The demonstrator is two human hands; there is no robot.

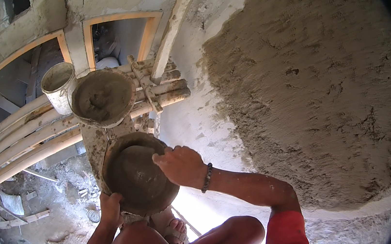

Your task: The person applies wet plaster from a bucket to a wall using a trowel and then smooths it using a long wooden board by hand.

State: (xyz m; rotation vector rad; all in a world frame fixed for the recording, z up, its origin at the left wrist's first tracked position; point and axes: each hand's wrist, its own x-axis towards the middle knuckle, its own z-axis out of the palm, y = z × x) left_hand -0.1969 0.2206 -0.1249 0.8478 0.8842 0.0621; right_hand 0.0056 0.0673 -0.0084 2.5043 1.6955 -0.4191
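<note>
A round, dark, mud-caked basin (116,188) of wet grey mortar (136,168) sits in front of me, just above my knees. My left hand (110,209) is closed on its near left rim. My right hand (181,165) is closed over the basin's far right edge, its fingers curled. Whatever it holds, if anything, is hidden by the hand. Beyond the basin stands a second tub (102,98) with mortar in it, and a splattered white bucket (58,86) is beside that on the left.
Bamboo poles (32,138) and a muddy plank (91,141) form a scaffold, with rubble ground (54,217) below. A wall with wet plaster (306,96) rises on the right. An upright timber (175,27) stands at the far side, near wooden window frames (120,15).
</note>
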